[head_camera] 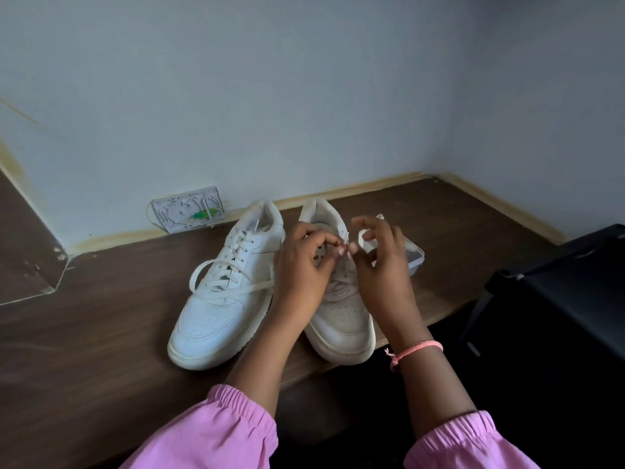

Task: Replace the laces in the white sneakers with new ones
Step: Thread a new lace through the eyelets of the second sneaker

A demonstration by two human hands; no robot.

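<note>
Sneakers sit side by side on the dark wooden desk [101, 333], toes toward the person, heels near the wall. The left sneaker [223, 296] is laced, with its loose lace [233, 290] trailing across the toe box and looping out to the side. The right sneaker [341, 309] is under both hands, at the desk's near edge. Above its tongue the left hand [304, 265] curls its fingers and pinches a lace end [342, 247] at the upper eyelets, so its grip is closed on that lace. The right hand [382, 258] meets it there: thumb and forefinger come together at the same lace end (whether they truly pinch it or only touch it is hard to tell), while the other fingers spread upward. A pink cord bracelet [416, 350] circles the right wrist, and pink sleeves [216, 434] cover both forearms. Just behind the right hand lies a clear plastic container [414, 257]. A white wall socket plate [189, 208] hangs off the wall behind the left sneaker.
</note>
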